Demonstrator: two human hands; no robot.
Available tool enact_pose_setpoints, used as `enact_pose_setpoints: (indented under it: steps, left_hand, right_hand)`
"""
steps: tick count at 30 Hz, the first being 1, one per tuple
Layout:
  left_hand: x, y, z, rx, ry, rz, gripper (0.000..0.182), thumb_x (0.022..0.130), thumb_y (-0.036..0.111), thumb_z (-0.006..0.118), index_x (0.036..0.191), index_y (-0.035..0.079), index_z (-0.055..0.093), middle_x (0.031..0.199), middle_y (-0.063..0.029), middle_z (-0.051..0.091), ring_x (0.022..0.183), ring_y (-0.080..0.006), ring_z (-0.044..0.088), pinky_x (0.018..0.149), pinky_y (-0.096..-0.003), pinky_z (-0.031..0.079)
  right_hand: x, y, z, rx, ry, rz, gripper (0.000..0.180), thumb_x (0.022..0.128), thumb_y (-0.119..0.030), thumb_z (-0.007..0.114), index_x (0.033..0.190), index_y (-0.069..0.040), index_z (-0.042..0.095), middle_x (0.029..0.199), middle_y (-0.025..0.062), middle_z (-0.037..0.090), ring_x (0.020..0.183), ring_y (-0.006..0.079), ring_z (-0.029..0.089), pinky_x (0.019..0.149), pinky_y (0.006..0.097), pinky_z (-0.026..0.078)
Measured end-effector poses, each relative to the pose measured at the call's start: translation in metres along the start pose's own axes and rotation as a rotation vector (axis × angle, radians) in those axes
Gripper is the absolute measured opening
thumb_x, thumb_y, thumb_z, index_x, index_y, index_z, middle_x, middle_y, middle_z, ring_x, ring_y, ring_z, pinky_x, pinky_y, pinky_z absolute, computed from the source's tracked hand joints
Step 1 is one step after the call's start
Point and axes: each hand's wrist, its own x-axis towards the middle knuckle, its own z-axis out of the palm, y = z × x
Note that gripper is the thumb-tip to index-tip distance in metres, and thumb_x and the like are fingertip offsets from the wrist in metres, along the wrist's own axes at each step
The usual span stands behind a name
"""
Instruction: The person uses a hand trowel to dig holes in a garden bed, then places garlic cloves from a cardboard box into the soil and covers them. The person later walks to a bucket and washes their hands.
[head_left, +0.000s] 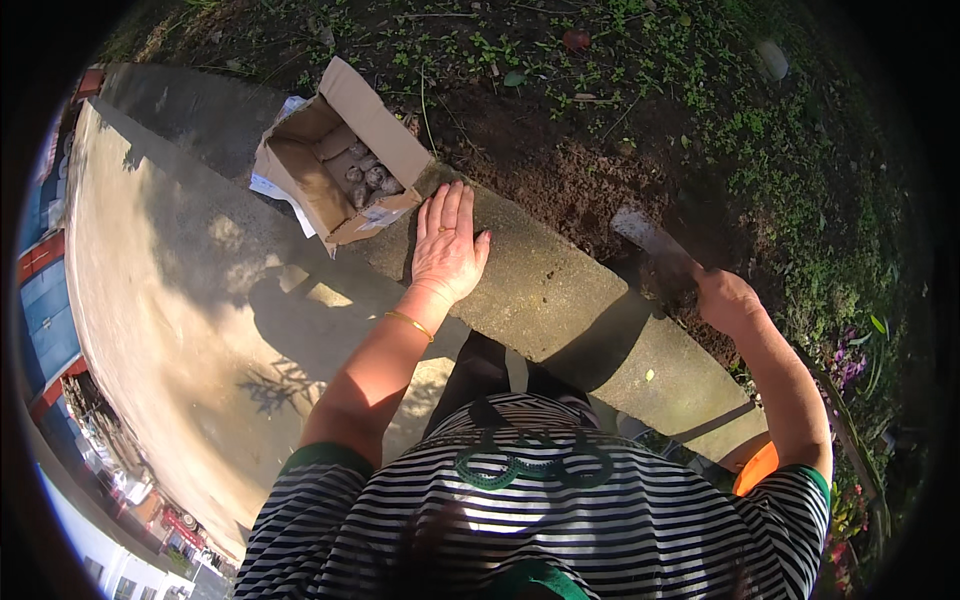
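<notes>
My right hand (729, 301) is closed around the handle end of a flat metal-bladed hand tool (646, 231), perhaps a trowel or knife. The blade lies over loose brown soil (577, 196) beside the concrete ledge. My left hand (448, 251) rests palm down on the concrete ledge (525, 277), fingers extended, holding nothing. Just left of its fingertips stands an open cardboard box (300, 176), tilted in view, with several round, dirt-coated bulbs or tubers (367, 176) inside. The exact kind is unclear.
Low green weeds (675, 82) cover the ground beyond the soil. A pale stone (772, 60) lies at the upper right. Paved concrete (157, 300) extends to the left. Something orange (757, 469) shows near my right elbow, by purple flowers (849, 361).
</notes>
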Motion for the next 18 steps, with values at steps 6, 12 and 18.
enact_pose_setpoints:
  steps: [6, 12, 18]
  left_hand:
    - [-0.001, 0.001, 0.003, 0.028, 0.022, 0.001, 0.067, 0.088, 0.026, 0.059, 0.143, -0.001, 0.032, 0.15, -0.0174, 0.031, 0.141, -0.0328, 0.024, 0.117, -0.0478, 0.018]
    - [0.001, 0.001, 0.002, 0.046, 0.01, -0.004, 0.066, 0.089, 0.03, 0.057, 0.142, -0.002, 0.034, 0.15, -0.0176, 0.031, 0.141, -0.034, 0.025, 0.117, -0.0479, 0.018]
    - [0.0, 0.004, 0.0, 0.06, -0.005, -0.016, 0.067, 0.089, 0.029, 0.058, 0.143, -0.002, 0.033, 0.15, -0.0181, 0.032, 0.141, -0.0339, 0.025, 0.117, -0.0475, 0.018]
  right_hand:
    - [0.006, -0.02, 0.001, 0.244, 0.245, -0.089, 0.06, 0.092, -0.013, 0.049, 0.148, -0.018, 0.029, 0.095, 0.021, 0.066, 0.087, 0.0366, 0.066, 0.073, 0.0432, 0.056]
    - [-0.002, 0.029, 0.062, 0.078, -0.03, -0.017, 0.054, 0.09, -0.019, 0.05, 0.143, -0.021, 0.039, 0.102, 0.0233, 0.065, 0.094, 0.0392, 0.065, 0.081, 0.0482, 0.053]
    - [-0.067, 0.098, 0.083, 0.144, 0.01, 0.085, 0.064, 0.088, -0.012, 0.052, 0.147, -0.024, 0.032, 0.099, 0.021, 0.066, 0.092, 0.0384, 0.065, 0.078, 0.0467, 0.053]
